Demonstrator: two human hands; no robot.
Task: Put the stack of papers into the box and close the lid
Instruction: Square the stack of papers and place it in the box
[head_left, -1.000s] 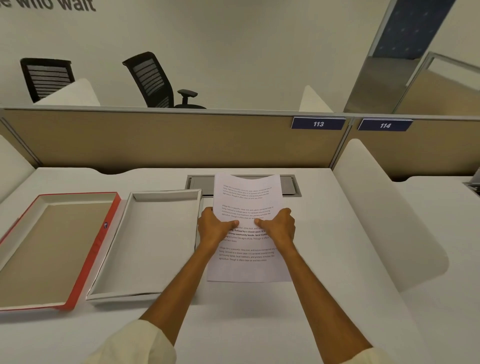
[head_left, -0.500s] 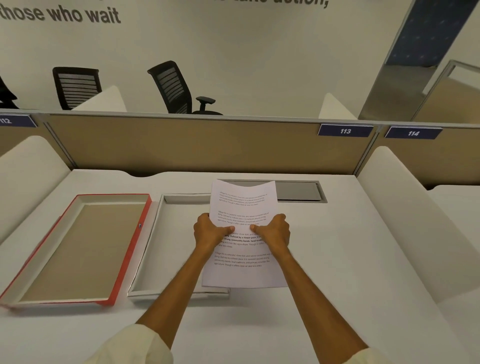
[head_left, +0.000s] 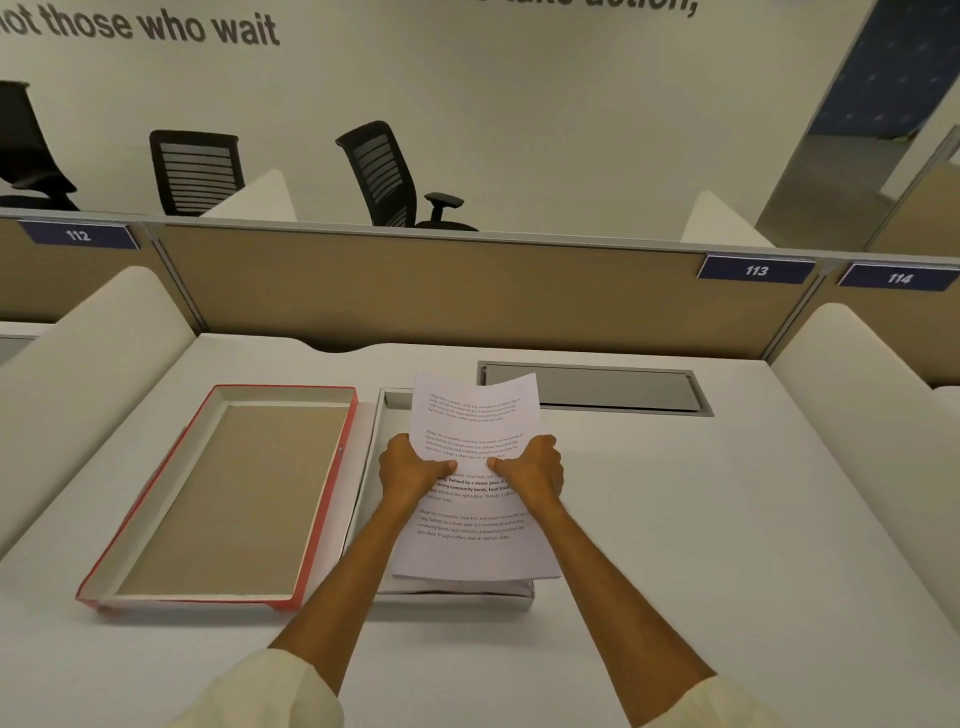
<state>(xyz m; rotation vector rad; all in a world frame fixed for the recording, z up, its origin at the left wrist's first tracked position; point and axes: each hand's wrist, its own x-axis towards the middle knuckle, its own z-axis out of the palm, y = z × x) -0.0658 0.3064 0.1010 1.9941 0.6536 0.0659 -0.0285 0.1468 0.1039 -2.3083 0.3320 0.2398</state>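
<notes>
A stack of white printed papers (head_left: 470, 545) hangs in the air over the white open box (head_left: 370, 457), covering most of it. My left hand (head_left: 410, 470) grips the stack's left edge and my right hand (head_left: 532, 473) grips its right edge, thumbs on top. The box's near rim (head_left: 457, 597) shows below the papers. The red-edged lid (head_left: 228, 493) lies upside down on the desk, touching the box's left side.
A white desk (head_left: 727, 519) with a grey cable hatch (head_left: 592, 387) behind the papers. White curved dividers stand at the left (head_left: 88, 353) and right (head_left: 872, 384). A tan partition (head_left: 441, 291) closes the back; black office chairs are beyond it.
Both hands have carried the papers leftward from the bare desk to above the white box, which they now mostly cover. The camera view has also shifted left.
</notes>
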